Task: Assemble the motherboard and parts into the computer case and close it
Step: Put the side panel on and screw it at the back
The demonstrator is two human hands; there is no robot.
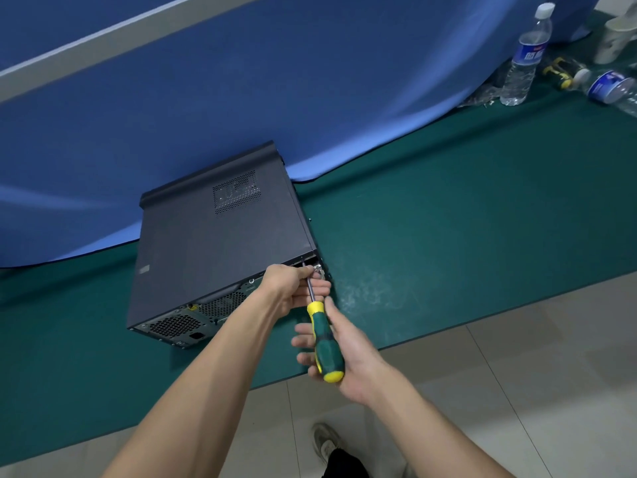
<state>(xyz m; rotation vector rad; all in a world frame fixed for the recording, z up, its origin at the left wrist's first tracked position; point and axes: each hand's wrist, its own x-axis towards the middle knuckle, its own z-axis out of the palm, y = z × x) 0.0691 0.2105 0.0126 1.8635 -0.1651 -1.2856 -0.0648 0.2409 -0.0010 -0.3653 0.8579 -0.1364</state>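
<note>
Two water bottles at the upper right of the frame carry the only printing in view. The upright bottle (526, 53) wears a blue label with white characters and a small red mark, too blurred to read. The lying bottle (612, 89) shows a similar blue label, equally illegible.
</note>
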